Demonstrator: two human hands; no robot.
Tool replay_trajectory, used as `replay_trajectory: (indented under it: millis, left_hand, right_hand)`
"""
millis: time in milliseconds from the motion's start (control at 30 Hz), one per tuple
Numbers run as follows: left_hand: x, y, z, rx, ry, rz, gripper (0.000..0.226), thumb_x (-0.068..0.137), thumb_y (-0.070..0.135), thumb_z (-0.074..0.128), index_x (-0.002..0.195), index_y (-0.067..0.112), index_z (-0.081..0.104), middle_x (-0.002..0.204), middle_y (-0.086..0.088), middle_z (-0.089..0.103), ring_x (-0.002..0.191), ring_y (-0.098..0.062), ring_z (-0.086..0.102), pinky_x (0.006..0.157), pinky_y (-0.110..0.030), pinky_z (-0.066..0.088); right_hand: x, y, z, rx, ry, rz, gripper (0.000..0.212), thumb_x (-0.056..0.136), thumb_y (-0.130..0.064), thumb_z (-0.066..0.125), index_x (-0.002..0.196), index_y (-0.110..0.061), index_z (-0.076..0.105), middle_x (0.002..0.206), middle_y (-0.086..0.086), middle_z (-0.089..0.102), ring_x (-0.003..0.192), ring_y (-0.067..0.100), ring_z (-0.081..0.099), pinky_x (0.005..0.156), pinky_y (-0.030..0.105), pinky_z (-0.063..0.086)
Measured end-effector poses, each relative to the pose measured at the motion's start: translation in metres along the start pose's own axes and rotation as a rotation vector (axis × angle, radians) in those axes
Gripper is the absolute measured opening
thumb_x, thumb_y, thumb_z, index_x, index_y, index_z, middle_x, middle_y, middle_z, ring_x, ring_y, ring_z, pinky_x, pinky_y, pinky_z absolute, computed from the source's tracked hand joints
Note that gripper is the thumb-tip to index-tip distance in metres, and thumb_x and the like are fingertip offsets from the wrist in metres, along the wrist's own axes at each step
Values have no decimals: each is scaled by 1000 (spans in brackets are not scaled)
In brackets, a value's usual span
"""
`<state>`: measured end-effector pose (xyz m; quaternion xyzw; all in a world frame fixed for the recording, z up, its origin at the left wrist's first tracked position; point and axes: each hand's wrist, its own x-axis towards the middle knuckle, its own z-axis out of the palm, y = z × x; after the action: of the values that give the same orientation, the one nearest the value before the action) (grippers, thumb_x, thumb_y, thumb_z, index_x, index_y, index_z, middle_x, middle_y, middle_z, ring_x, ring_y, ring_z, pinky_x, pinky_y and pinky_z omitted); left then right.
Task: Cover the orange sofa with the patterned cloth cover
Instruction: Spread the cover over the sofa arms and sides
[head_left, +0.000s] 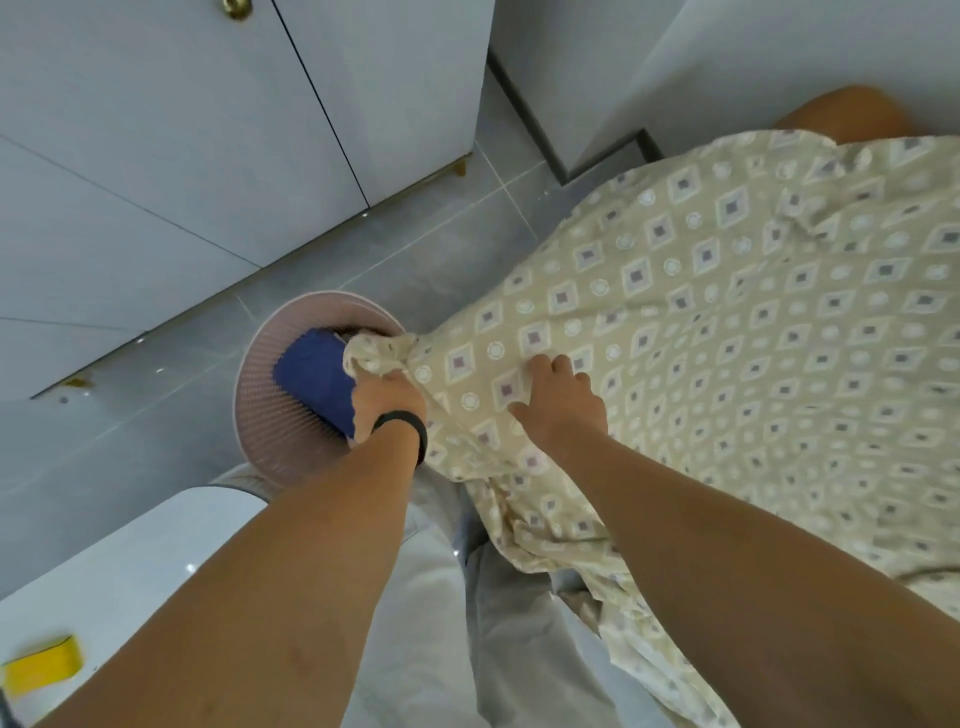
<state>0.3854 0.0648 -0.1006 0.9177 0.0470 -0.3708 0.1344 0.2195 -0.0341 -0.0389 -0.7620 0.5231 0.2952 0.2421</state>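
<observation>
1. The patterned cloth cover (727, 322) fills the right of the frame, draped over most of the orange sofa (844, 117), whose bare part shows only at upper right.
2. Judged half done: this near corner is unspread.
3. The pink basket (260, 395) sits centre-left on the floor.
4. The right hand (563, 402) presses the cloth, fingers relaxed.
5. The left hand (387, 400) grips a bunched corner.
</observation>
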Motion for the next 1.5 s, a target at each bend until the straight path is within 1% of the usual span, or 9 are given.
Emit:
replay_trajectory:
  millis: [133,267,400,700,967,1167,1300,1367,1500]
  left_hand:
    - [13,-3,17,-62,-158,203,24,102,21,47,111,4,61,101,-16,63,96,-37,60,72,-35,37]
    - [17,-7,23,-163,-165,226,22,103,24,45,90,6,47,81,-9,52,76,-26,47,67,-33,39]
    - [20,-18,10,-76,-122,189,15,102,26,43,94,14,47,94,-10,60,87,-36,57,79,-45,50]
    - [28,-22,-1,33,-174,183,16,103,25,40,101,11,47,111,-18,62,99,-40,60,81,-47,49]
    - [33,-22,-3,101,-154,178,16,101,29,39,100,16,47,107,-12,62,92,-35,58,87,-50,50]
    - [34,-32,7,231,-196,67,25,100,29,39,116,13,47,125,-16,59,110,-39,57,93,-50,47]
    - [55,-43,12,249,-212,-148,57,95,33,59,143,9,40,145,-17,50,129,-41,51,106,-55,42]
    - [59,-47,16,286,-215,-230,65,96,34,61,148,8,33,153,-18,40,135,-41,45,110,-56,39]
    - [38,-17,31,318,-146,51,58,94,32,57,143,13,35,148,-14,34,132,-40,40,106,-55,40]
  right_hand:
    - [15,-20,5,-38,70,-64,66,92,-55,60,141,-19,33,136,5,40,119,31,47,86,46,51]
    - [29,-41,9,-164,126,-230,43,97,-35,59,132,-18,42,128,6,45,118,31,49,84,44,50]
    - [39,-42,-2,-252,94,-277,36,92,-2,48,126,-13,53,121,7,53,113,29,52,86,40,45]
    - [62,-17,-18,-313,140,-325,33,90,-6,58,120,-16,47,115,4,49,98,26,53,78,41,47]
    - [67,-21,-20,-454,123,-350,41,87,-2,55,126,-12,50,118,6,54,108,26,54,86,38,43]
    - [76,8,-55,-225,259,-184,29,92,-5,51,120,-13,51,118,7,54,108,29,55,92,46,45]
    - [86,40,-86,204,522,171,16,98,-9,47,113,-11,51,118,11,51,100,34,57,86,52,49]
    - [89,50,-93,229,536,183,13,101,-14,43,112,-11,49,119,11,49,99,36,57,83,54,49]
    - [89,45,-81,153,391,52,10,102,-17,42,109,-12,48,116,10,50,98,34,55,80,49,48]
